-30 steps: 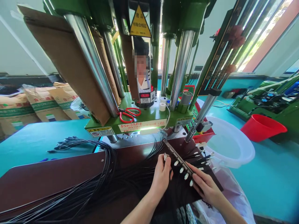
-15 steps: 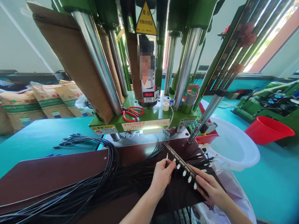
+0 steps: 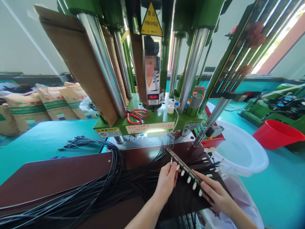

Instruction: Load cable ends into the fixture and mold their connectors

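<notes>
Along the left edge, paper sacks stand beyond a teal surface, on which lie the gathered ends of a black cable bundle. That bundle bends over onto the brown bench, where long black cables sweep across the near side. Behind it rises a green press, a sheet of cardboard leaning at its left column and red-handled scissors resting on its ledge. Near the bench's middle, the person's left hand is closed, thumb and fingers pinching a slim bright-tipped connector just beside the metal bar; whether that hand also touches the bar cannot be told. The bar slants down to the right above the bench, with pale connectors in a row along its near edge. The right hand grips its lower end. Farther right lie white-tipped cable ends, then a white tub and a red bucket.
</notes>
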`<state>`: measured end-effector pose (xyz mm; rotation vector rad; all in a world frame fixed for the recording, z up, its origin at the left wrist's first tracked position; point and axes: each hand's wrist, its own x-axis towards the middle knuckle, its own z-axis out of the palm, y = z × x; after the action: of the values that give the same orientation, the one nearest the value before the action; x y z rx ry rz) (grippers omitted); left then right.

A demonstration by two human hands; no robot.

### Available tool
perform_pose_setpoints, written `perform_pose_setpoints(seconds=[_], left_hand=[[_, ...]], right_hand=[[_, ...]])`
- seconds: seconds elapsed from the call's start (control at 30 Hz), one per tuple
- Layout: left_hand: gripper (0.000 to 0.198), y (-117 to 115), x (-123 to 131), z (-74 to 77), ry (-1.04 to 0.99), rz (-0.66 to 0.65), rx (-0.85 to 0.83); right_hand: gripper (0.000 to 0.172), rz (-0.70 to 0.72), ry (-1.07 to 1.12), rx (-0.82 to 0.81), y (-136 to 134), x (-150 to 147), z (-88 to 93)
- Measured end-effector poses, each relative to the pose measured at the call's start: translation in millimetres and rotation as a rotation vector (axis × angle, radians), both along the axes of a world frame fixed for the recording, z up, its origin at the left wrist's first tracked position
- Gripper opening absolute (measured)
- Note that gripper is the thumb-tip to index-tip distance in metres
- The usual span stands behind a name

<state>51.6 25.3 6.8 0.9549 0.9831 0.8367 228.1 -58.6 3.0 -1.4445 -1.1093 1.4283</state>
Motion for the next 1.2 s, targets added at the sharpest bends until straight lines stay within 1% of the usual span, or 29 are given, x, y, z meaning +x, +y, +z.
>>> perform_pose_setpoints(seconds=[0.1,0.17,0.23,0.27,0.37,0.43,0.53,0.7,0.87,0.97,1.03,1.07,1.13,1.2], left_hand=[[0.044,1.4,-4.2,3.6,-0.031,0.118,0.073],[0.041,2.6,-7.1,2.2,-0.056,0.15,0.041],[0.039,3.4,-8.3,-2.0,-0.038,0.106,0.025],[0.038,3.5,-8.3,-4.5,-0.009,0.067,0.055],[0.035,3.4,-7.6,-9.7,0.108,-0.028,0.225],[0.032,3.2,-7.7,-9.6,0.175,-0.051,0.308],[0.029,3.3,-8.8,-7.2,0.236,-0.065,0.362],[0.028,3.6,-11.4,-7.0,0.225,-0.095,0.33],[0.031,4.7,-12.3,-7.8,0.215,-0.043,0.328],[0.033,4.9,-10.1,-8.2,0.197,0.0,0.323],[0.033,3.5,-10.1,-6.9,0.201,-0.002,0.299],[0.033,2.1,-11.4,-5.2,0.217,-0.029,0.282],[0.031,-2.0,-17.6,0.9,0.308,-0.14,0.3],[0.025,-6.8,-28.0,9.9,0.481,-0.252,0.42]], right_hand=[[0.056,-0.041,0.04,-0.019,-0.9,2.5,0.7],[0.053,-0.085,0.056,-0.037,-1.5,4.2,2.4],[0.051,-0.082,0.061,-0.037,-1.8,5.6,3.8],[0.051,-0.058,0.063,-0.029,-1.7,6.0,4.1],[0.05,-0.009,0.08,-0.018,-1.2,5.7,3.3],[0.047,-0.013,0.096,-0.022,-0.8,4.4,2.6],[0.049,-0.01,0.076,-0.018,-0.1,2.3,3.6],[0.053,0.054,-0.013,-0.004,1.4,4.4,6.6],[0.055,0.231,-0.096,0.062,2.6,8.1,2.3],[0.053,0.241,-0.093,0.088,3.1,6.5,0.2],[0.053,0.229,-0.091,0.075,3.7,8.0,3.6],[0.054,0.234,-0.094,0.058,4.3,10.6,7.6],[0.057,0.279,-0.115,0.013,7.0,19.9,20.2],[0.055,0.364,-0.185,-0.019,13.2,32.2,37.0]])
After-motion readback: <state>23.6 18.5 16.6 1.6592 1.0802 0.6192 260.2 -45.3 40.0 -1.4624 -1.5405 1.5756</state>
